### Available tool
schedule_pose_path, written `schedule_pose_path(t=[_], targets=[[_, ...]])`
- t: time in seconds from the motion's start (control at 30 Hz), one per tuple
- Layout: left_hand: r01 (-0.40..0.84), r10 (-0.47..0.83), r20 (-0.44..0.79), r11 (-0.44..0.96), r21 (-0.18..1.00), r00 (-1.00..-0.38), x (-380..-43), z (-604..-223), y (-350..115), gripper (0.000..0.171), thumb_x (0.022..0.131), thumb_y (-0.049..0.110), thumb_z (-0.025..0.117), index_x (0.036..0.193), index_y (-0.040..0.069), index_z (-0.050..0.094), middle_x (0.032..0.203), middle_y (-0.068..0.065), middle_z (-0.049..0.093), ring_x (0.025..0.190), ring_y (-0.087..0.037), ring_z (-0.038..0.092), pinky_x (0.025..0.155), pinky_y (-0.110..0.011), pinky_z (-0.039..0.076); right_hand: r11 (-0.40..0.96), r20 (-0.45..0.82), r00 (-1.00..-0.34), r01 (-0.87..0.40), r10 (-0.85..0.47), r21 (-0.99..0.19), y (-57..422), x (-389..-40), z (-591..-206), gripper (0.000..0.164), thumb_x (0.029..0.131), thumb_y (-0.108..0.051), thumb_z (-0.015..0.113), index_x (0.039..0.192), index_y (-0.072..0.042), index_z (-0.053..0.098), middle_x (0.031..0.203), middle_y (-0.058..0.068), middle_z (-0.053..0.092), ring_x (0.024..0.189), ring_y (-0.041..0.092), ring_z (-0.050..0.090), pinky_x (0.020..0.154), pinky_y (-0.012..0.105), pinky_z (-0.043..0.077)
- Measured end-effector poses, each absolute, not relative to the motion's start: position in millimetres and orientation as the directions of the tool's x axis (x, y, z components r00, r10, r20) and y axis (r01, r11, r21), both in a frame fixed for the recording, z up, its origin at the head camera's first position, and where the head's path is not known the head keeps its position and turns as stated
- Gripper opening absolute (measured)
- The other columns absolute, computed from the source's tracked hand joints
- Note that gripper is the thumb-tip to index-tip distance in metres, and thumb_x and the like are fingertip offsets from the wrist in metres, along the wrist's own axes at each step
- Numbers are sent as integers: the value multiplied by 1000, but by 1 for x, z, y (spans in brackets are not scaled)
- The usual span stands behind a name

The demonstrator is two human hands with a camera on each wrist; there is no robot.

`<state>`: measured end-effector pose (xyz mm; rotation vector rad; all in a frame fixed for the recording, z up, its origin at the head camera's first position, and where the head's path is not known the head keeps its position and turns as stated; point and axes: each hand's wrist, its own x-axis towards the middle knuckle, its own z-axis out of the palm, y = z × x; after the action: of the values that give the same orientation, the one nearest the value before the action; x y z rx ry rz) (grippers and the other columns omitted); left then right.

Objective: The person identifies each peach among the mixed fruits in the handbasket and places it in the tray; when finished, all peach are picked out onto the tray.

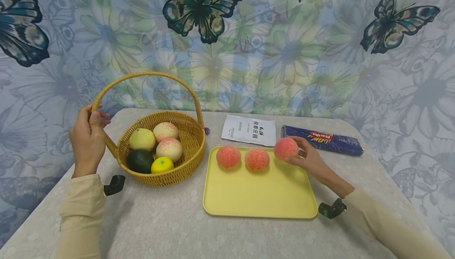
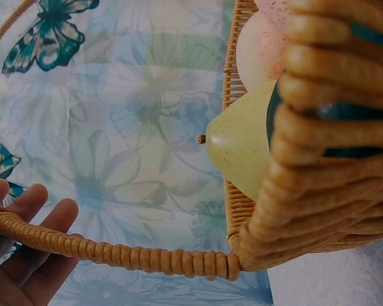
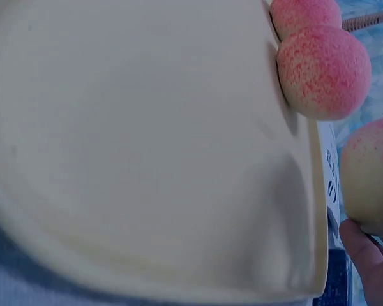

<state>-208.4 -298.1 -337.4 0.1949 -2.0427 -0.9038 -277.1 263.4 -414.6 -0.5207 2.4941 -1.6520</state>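
A wicker basket (image 1: pixel 192 160) stands at the left, its tall handle (image 1: pixel 147 74) upright. My left hand (image 1: pixel 89 136) holds that handle low on its left side; in the left wrist view the fingers (image 2: pixel 59 217) reach behind it. Inside the basket lie a pear (image 1: pixel 142 139), two pale peaches (image 1: pixel 169 149), a dark green avocado-like fruit (image 1: pixel 140 161) and a small yellow citrus fruit (image 1: pixel 162 165). My right hand (image 1: pixel 309 158) grips a pink peach (image 1: pixel 286 149) over the back right corner of a yellow tray (image 1: pixel 259 196). Two more pink peaches (image 1: pixel 257 159) rest along the tray's back edge.
Behind the tray lie a white printed packet (image 1: pixel 249 130) and a blue Barilla pasta pack (image 1: pixel 323 140). A butterfly-printed cloth (image 1: pixel 249 61) hangs behind the table. A small purple thing (image 1: pixel 207 131) shows beside the basket's right rim.
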Motion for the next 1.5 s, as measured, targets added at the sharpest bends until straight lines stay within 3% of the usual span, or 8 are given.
schedule_pose_path(t=[0.13,0.3,0.7,0.93,1.23,1.5], targets=[[190,-444,657,722,665,-609,-208,-337,-298,37,103,36,36,130,20,56,96,10,58,79,16,51,79,-11,45,382,50,-935,-192,-351,-904,269,-281,-416,77,82,-13,74,144,-5,29,143,22,38,128,41,44,102,49,40],[186,-449,652,719,669,-611,-208,-337,-298,37,103,36,36,130,21,56,95,11,58,79,16,52,79,-11,45,420,7,-930,-173,-367,-891,273,-281,-417,78,80,-13,75,142,-1,29,143,25,36,127,44,44,104,56,35],[201,-445,664,720,664,-601,-207,-336,-297,35,103,35,37,128,21,57,93,12,58,78,15,53,78,-9,44,431,-38,-918,-148,-394,-890,281,-278,-425,77,80,-17,75,142,-6,29,143,24,37,126,42,46,101,53,40],[191,-450,660,721,666,-602,-206,-335,-296,36,103,35,37,129,20,57,95,6,60,78,16,52,77,-9,44,423,-26,-901,-178,-432,-888,283,-278,-428,78,82,-17,75,144,-8,28,144,24,37,127,42,45,101,51,41],[189,-449,663,726,662,-599,-208,-336,-297,37,103,36,36,128,20,57,94,11,58,78,17,51,76,-9,44,456,4,-888,-239,-459,-857,281,-279,-431,80,83,-19,75,146,-6,27,142,23,40,123,41,49,97,47,45],[192,-448,661,722,664,-603,-207,-336,-296,38,103,36,37,129,16,57,95,6,60,78,16,51,76,-9,44,465,22,-880,-271,-474,-843,283,-280,-435,82,84,-18,75,148,-6,25,141,24,42,122,41,49,94,39,47]])
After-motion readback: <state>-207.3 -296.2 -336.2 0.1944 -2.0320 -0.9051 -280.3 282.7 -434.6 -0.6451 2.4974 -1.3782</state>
